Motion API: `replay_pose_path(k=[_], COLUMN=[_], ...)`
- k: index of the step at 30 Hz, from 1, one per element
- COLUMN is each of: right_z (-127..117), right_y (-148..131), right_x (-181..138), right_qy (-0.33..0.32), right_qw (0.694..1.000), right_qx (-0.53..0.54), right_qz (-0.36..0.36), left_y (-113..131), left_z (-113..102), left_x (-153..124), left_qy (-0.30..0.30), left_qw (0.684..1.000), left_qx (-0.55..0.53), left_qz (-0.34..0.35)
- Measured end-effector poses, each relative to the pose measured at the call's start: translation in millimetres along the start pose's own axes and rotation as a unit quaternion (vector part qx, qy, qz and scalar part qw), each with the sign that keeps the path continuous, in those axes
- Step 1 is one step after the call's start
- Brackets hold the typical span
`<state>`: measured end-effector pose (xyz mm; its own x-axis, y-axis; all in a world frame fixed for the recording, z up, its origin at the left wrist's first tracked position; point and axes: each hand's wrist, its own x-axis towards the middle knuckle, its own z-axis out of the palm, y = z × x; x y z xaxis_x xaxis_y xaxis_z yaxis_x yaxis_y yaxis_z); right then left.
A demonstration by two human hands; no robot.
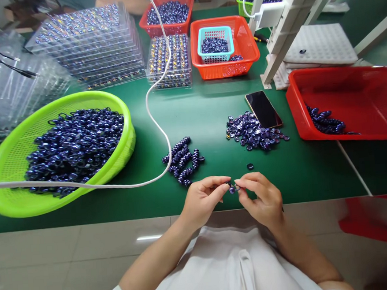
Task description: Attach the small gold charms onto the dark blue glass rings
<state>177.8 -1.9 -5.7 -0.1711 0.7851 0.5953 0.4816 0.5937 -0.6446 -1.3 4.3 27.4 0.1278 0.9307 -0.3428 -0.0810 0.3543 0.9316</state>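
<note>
**Both hands pinching 1 small dark piece at the table edge**

Green work table (pixel 211 117), crowded from front to back. Down at the near edge, left hand (pixel 202 199) and right hand (pixel 261 197) meeting fingertip to fingertip, both pinched onto 1 small dark blue ring piece (pixel 232 187), held just above the table edge. Thumbs and forefingers closed on it, other fingers curled in.

Just beyond the hands, 1 loose dark bead (pixel 250 166) lying alone on the green. Left of that, short stacked rows of blue pieces (pixel 183 160). Further back and right, loose heap of flat blue stones (pixel 254 131), touching a dark phone (pixel 263 109).

Far left, lime-green basket (pixel 10 175) heaped with blue rings, white cable (pixel 155 121) draped across its front. Far right, red tray (pixel 358 85) with a small cluster inside. At the back, orange basket (pixel 228 67) holding a small teal basket (pixel 215 44), plus stacks of clear trays (pixel 90 46). Another person's arm (pixel 120 0) at the top edge.
</note>
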Motion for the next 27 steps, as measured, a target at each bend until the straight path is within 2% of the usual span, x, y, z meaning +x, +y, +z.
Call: replay_pose_path(k=[5, 15, 27], right_z=[-1.2, -0.6, -0.1], right_y=[-4.4, -2.7, -5.7], right_x=[3.8, 5.6, 2.8], right_qy=[-0.030, -0.034, -0.020], right_qw=[0.998, 0.998, 0.998], right_qx=[0.057, 0.057, 0.042], right_qz=[0.001, 0.018, 0.036], left_y=[-4.3, -15.3, -12.8], left_z=[-1.7, -5.6, -4.3], left_x=[-1.6, -1.0, -2.0], left_qy=[-0.012, -0.034, -0.028], left_qw=[0.999, 0.986, 0.978], left_qx=[0.027, 0.080, 0.118], left_qz=[0.038, 0.143, 0.171])
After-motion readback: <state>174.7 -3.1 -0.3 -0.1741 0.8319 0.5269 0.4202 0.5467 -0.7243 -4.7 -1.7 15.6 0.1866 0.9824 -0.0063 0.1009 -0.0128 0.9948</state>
